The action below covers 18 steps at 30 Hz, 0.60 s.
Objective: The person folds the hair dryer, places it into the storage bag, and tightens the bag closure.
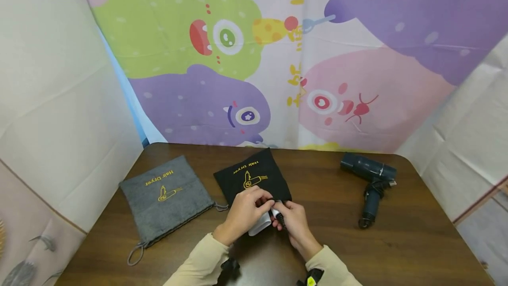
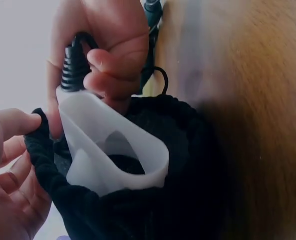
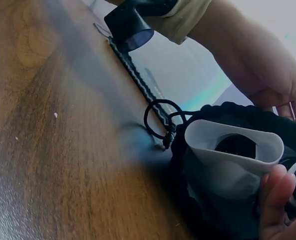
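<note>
A black drawstring bag (image 1: 274, 169) printed "Hair Dryer" lies at the middle of the table, its mouth toward me. In the left wrist view a white hair dryer (image 2: 113, 172) with a flat nozzle sits partly inside the gathered mouth, its lower part hidden by the cloth. The left hand (image 1: 244, 208) pinches the bag's rim (image 2: 40, 150) between thumb and fingers. My right hand (image 1: 297, 224) holds the dryer, fingers curled by its ribbed black cord end (image 2: 74, 70). A black drawstring loop (image 3: 152, 107) sticks out beside the opening in the right wrist view.
To the left lies a grey drawstring bag (image 1: 166, 211) with the same yellow print and grey cord loops. A dark hair dryer (image 1: 359, 167), its cord wound at the handle, rests at the right. Behind the wooden table (image 1: 317, 180) hangs a cartoon-printed cloth (image 1: 278, 61).
</note>
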Each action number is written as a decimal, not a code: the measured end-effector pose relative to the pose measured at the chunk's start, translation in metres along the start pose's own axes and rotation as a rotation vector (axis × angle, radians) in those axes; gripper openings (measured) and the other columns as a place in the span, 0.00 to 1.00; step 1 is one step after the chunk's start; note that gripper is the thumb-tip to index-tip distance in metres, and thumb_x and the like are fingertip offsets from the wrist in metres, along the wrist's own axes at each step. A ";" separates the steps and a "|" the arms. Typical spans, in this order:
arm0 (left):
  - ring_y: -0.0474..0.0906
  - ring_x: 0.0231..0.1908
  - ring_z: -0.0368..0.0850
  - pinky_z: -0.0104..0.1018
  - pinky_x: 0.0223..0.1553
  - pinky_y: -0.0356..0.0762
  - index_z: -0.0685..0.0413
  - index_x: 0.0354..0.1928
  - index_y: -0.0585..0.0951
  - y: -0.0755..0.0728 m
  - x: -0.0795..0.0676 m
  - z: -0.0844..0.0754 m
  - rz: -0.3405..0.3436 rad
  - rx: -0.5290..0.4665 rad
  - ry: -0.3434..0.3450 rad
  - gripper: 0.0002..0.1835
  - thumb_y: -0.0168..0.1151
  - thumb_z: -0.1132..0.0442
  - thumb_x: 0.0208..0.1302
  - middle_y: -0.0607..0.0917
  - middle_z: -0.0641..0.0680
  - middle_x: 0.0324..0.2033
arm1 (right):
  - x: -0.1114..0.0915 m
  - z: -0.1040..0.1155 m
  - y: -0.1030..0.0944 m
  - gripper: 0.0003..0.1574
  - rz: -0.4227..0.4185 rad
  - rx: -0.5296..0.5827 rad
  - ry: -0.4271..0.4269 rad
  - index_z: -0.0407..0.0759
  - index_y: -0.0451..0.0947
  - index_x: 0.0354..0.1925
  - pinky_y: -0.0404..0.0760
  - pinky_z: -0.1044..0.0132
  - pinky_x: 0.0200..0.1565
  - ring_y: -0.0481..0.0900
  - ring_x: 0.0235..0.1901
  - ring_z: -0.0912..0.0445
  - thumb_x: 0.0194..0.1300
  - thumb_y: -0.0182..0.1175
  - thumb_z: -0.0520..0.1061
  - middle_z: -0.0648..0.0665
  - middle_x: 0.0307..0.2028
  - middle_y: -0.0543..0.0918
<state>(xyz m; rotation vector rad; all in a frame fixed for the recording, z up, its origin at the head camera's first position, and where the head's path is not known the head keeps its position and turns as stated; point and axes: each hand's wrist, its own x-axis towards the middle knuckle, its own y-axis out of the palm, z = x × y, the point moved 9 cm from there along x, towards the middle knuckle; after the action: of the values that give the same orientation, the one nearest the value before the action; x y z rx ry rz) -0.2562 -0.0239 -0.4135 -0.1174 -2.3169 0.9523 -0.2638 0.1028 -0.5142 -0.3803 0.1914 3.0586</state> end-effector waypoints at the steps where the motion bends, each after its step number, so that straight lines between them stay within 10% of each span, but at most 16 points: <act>1: 0.76 0.26 0.35 0.25 0.30 0.73 0.51 0.32 0.85 0.000 0.000 0.000 -0.002 -0.001 -0.001 0.03 0.70 0.61 0.57 0.82 0.45 0.26 | 0.001 -0.001 0.000 0.07 0.001 0.008 -0.004 0.31 0.78 0.32 0.69 0.73 0.16 0.72 0.12 0.61 0.60 0.58 0.37 0.47 0.15 0.77; 18: 0.74 0.24 0.31 0.23 0.29 0.73 0.51 0.32 0.85 -0.001 -0.004 -0.002 -0.026 -0.066 -0.001 0.03 0.69 0.60 0.59 0.81 0.45 0.26 | 0.013 -0.006 0.013 0.07 0.017 0.049 -0.003 0.31 0.74 0.36 0.73 0.71 0.19 0.75 0.14 0.60 0.60 0.54 0.35 0.50 0.15 0.77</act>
<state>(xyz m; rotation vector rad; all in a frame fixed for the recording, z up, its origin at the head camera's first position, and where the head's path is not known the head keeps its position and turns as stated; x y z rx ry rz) -0.2514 -0.0242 -0.4139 -0.1145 -2.3454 0.8638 -0.2754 0.0895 -0.5218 -0.3733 0.2705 3.0647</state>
